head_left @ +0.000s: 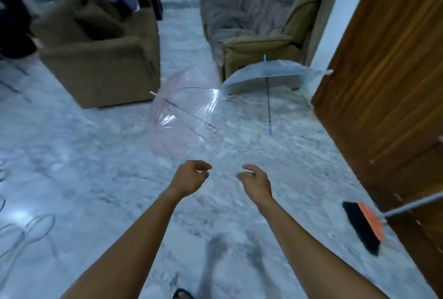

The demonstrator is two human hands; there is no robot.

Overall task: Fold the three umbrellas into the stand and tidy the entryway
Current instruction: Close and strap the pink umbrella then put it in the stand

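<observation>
Across the marble floor (pixel 84 166) lies a pink umbrella (pixel 172 128), likely light and flimsy; my left hand (pixel 189 177) and right hand (pixel 255 178), loosely curled and empty, should take its shaft (pixel 191 115).

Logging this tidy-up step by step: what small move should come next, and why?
Probably reach for the pink umbrella: it lies open on the floor, nearer than the blue umbrella, and the left hand and right hand hold nothing.
</observation>
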